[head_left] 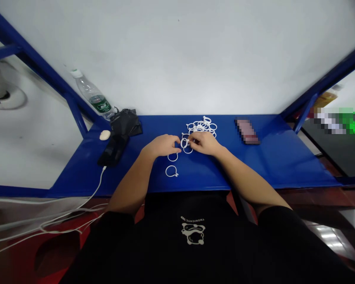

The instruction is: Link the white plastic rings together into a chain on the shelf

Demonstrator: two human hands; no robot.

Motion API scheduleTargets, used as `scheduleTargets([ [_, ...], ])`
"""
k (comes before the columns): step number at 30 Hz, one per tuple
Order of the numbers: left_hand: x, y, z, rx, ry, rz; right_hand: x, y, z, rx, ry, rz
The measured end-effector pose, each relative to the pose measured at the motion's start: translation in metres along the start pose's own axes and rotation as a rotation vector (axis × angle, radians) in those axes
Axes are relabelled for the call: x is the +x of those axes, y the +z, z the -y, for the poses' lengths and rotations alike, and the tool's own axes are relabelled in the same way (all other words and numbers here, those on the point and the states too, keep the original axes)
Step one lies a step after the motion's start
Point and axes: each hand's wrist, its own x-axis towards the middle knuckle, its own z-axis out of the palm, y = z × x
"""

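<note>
My right hand is closed, its thumb and fingertips pinching a thin white plastic ring held just over the blue table. Facing it, my left hand has curved fingers, with thumb and forefinger apart near the ring's left side; nothing shows between them. Behind my right hand lies a loose pile of similar white rings, each with a small knob or catch. Two single rings lie nearer me: one ring partly under my left hand, another ring closer to the table's front edge.
On the blue table, a phone lies to the right. At left are a black plastic bag, a black device with a white cable, and a small white case. A plastic bottle leans by the blue frame.
</note>
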Motion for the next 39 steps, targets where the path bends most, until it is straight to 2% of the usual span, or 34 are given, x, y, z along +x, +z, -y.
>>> scheduleTargets([
  [2,0.0,0.0,0.001,0.004,-0.005,-0.053,0.0,0.0,0.0,-0.006,-0.001,0.001],
  [4,0.001,0.001,0.001,-0.007,0.025,-0.209,0.0,0.0,0.0,-0.009,0.0,0.009],
  [7,0.004,0.005,-0.001,-0.009,0.154,-0.424,0.0,0.0,0.0,-0.011,0.003,0.025],
  [11,0.011,0.013,-0.006,0.05,0.304,-0.493,-0.001,0.002,-0.001,-0.021,-0.008,0.008],
  [19,0.016,0.018,-0.015,0.145,0.317,-0.446,-0.002,0.004,-0.003,-0.078,0.003,-0.018],
  [24,0.018,0.019,-0.015,0.178,0.306,-0.462,-0.002,0.005,0.001,-0.084,0.013,-0.026],
  [29,0.017,0.016,-0.01,0.1,0.257,-0.467,0.001,0.003,-0.003,-0.065,0.035,-0.069],
  [32,0.009,0.007,-0.004,0.054,0.182,-0.366,0.001,-0.001,-0.007,-0.063,0.096,-0.164],
  [35,0.003,0.0,0.004,0.014,0.097,-0.166,0.001,-0.005,-0.01,-0.076,0.185,-0.261],
  [39,0.002,0.0,0.012,-0.05,0.092,0.003,0.001,-0.007,-0.012,-0.062,0.236,-0.331],
])
